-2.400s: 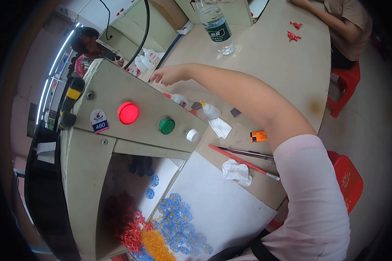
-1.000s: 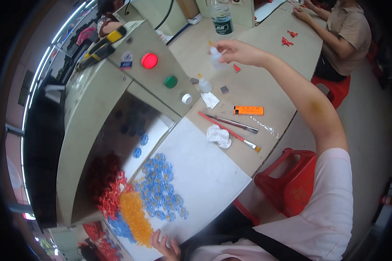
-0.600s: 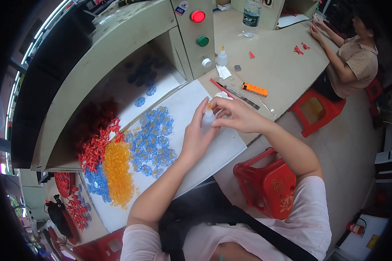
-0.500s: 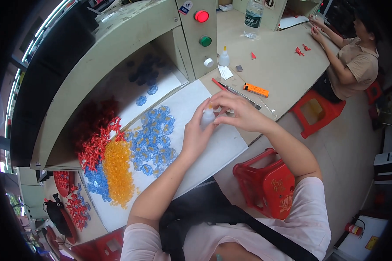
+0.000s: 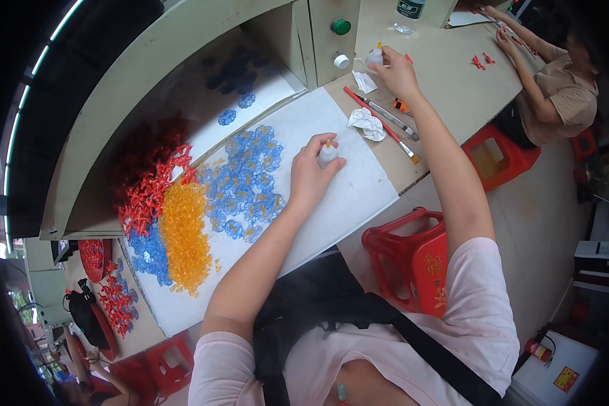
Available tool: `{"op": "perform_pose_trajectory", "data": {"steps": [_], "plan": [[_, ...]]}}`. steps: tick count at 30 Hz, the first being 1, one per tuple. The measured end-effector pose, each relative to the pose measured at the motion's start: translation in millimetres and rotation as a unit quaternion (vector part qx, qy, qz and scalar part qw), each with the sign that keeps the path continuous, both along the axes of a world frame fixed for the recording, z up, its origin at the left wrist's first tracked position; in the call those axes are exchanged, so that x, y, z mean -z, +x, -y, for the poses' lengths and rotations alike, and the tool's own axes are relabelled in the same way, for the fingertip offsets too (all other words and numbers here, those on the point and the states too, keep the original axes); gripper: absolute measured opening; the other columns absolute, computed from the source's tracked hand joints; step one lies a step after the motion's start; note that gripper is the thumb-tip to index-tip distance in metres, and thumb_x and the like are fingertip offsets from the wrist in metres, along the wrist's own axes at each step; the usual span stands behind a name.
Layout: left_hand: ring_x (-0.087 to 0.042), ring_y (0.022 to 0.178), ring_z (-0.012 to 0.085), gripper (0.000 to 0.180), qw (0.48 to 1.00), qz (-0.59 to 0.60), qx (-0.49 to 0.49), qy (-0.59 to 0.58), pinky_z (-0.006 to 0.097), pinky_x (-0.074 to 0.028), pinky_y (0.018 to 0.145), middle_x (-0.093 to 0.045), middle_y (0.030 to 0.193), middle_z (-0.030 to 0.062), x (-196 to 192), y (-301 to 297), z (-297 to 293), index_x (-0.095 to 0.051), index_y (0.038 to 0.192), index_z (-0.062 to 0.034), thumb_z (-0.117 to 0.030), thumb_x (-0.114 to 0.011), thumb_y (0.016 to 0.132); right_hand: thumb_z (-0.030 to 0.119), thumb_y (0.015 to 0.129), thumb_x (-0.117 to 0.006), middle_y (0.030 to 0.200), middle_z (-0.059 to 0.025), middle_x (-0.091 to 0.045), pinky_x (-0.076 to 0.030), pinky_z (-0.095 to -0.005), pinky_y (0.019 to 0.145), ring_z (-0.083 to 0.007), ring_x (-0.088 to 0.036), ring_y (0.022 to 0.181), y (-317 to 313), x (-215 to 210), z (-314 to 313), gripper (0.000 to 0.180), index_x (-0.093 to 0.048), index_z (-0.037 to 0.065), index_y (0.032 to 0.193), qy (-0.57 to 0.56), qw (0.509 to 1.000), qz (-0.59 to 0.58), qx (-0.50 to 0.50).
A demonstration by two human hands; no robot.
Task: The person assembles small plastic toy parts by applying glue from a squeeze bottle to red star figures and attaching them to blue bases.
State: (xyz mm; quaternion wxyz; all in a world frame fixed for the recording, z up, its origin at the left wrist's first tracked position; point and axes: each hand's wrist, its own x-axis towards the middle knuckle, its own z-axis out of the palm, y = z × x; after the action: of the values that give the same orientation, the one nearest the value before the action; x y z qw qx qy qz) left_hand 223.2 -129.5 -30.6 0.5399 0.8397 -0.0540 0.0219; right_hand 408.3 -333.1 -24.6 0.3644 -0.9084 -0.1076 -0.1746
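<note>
My left hand (image 5: 309,174) is closed around a small translucent white dropper bottle (image 5: 328,155) with an orange tip, held over the bare part of a white sheet (image 5: 348,179). Farther off to the right, my right hand (image 5: 399,76) is stretched out and has its fingers on a second dropper bottle (image 5: 374,59) with a yellow tip. Left of my left hand lie many clear blue flower-shaped pieces (image 5: 247,179), some with yellow bits on them. Beside them are a heap of small amber pieces (image 5: 185,237) and a tangle of red pieces (image 5: 149,196).
A crumpled tissue (image 5: 367,124), a red brush (image 5: 386,125) and an orange lighter (image 5: 402,107) lie beside the sheet. A grey-green hooded machine (image 5: 298,40) rises at the back. Red stools (image 5: 413,250) stand below the table edge. At the right a person (image 5: 555,95) handles red pieces.
My hands have parted. The right one has moved away to the second bottle, while the left keeps the first. A crumpled tissue now shows beside the brush. The view has shifted slightly.
</note>
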Motion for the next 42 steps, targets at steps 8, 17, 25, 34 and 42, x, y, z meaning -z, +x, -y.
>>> {"op": "perform_pose_trajectory", "data": {"steps": [8,17,25,34,42], "plan": [[-0.051,0.101,0.0298,0.068,0.972,0.211,-0.045,0.092,0.037,-0.042,0.084,-0.047,0.117,0.0155,-37,-46,-8,-0.035,0.125,-0.0091,-0.011,-0.069,0.066,0.008,0.070,-0.065,0.083,-0.0066,-0.058,-0.046,-0.0274,0.064,-0.0118,-0.057,0.074,-178,-52,-14,0.027,-0.050,0.001,0.092,0.215,0.953,-0.123,-0.173],[-0.056,0.086,0.0140,0.048,0.965,-0.035,0.087,-0.247,0.026,-0.045,0.077,-0.056,0.096,0.0079,-85,-92,-33,-0.035,0.123,-0.0008,-0.008,-0.056,0.081,0.015,0.070,-0.066,0.088,-0.0035,-0.056,-0.043,-0.0256,0.064,-0.0122,-0.052,0.078,-206,-149,-68,0.032,-0.055,0.005,0.098,0.002,0.918,-0.058,-0.392],[-0.048,0.069,0.0077,0.034,0.947,-0.082,0.023,-0.310,0.022,-0.039,0.064,-0.056,0.085,0.0043,-59,-100,-77,-0.048,0.110,-0.0023,-0.021,-0.054,0.083,0.022,0.072,-0.054,0.091,-0.0228,-0.057,-0.042,-0.0401,0.075,-0.0348,-0.054,0.085,14,-255,-116,0.026,-0.058,0.002,0.088,-0.260,0.927,0.241,-0.122],[-0.046,0.067,0.0067,0.037,0.936,-0.113,0.038,-0.330,0.021,-0.038,0.065,-0.056,0.090,0.0049,-66,-107,-104,-0.045,0.113,-0.0017,-0.023,-0.055,0.083,0.025,0.073,-0.055,0.089,-0.0217,-0.057,-0.042,-0.0395,0.076,-0.0348,-0.054,0.085,-12,-275,-124,0.035,-0.054,0.000,0.097,-0.201,0.916,0.067,-0.341],[-0.046,0.067,0.0068,0.035,0.924,-0.114,0.101,-0.351,0.021,-0.039,0.065,-0.056,0.089,0.0042,-64,-122,-88,-0.047,0.111,-0.0024,-0.023,-0.054,0.084,0.021,0.075,-0.058,0.086,-0.0107,-0.055,-0.041,-0.0220,0.068,-0.0140,-0.053,0.075,-195,-159,-58,0.023,-0.053,0.000,0.084,0.303,0.930,-0.047,-0.201]]}}
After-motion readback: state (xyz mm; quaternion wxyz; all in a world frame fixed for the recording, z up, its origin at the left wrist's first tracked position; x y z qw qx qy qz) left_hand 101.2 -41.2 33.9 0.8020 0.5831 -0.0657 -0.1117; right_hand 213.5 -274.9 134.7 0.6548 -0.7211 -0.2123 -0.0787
